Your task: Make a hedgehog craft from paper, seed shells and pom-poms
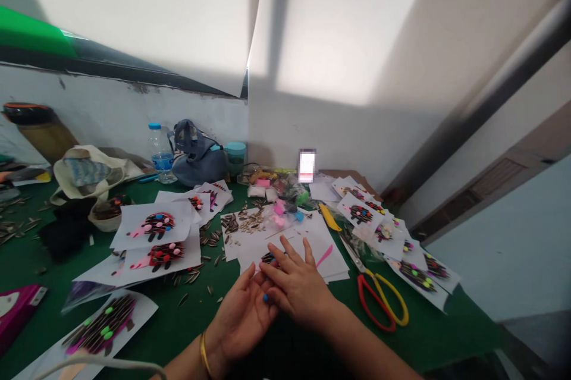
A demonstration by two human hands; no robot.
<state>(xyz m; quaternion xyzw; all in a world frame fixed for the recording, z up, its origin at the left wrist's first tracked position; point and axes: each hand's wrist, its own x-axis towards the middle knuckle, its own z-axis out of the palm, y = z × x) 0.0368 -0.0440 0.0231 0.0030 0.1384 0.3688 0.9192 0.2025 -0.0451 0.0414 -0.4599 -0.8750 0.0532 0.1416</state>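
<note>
Both hands meet low over the green table (187, 320): the left hand (243, 317), a gold bangle (204, 355) on its wrist, lies palm-up and loosely cupped, while the right hand (297, 285) lies across it palm-down with fingers spread, and a small blue bead (266, 297) shows right where the two touch, though I cannot tell which fingers grip it. Just beyond the fingertips lies a stack of white paper (307, 243) with sunflower seeds (243, 222) scattered on it, and red-and-yellow scissors (379, 294) lie near to the right. Finished seed-and-bead pictures (156, 225) cover the table to the left.
</note>
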